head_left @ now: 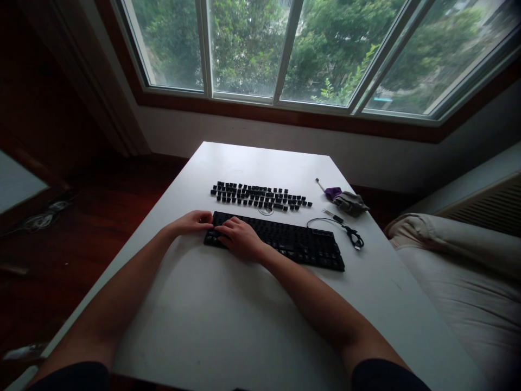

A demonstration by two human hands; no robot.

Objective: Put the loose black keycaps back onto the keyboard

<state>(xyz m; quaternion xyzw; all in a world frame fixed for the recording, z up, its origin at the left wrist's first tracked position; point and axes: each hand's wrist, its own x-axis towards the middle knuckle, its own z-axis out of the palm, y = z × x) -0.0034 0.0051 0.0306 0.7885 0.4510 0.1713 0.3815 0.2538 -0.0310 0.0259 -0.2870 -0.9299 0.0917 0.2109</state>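
Note:
A black keyboard (291,239) lies on the white table in front of me, tilted slightly down to the right. My left hand (194,221) is at its left end, with fingers curled and thumb against the edge. Over the left part of the keys rests my right hand (243,239), its fingers bent and their tips close together at the surface. Whatever small piece may be between those fingertips is hidden. Just behind the keyboard, several loose black keycaps (260,195) are laid out in rows. A thin wire ring (266,211) sits between them and the keyboard.
A coiled black USB cable (355,238) and a small slim tool (334,215) lie right of the keyboard. Beyond are a grey cloth (350,202), a purple cloth (332,192) and a thin stick (320,184). A beige padded seat (451,271) stands beside the table (228,336).

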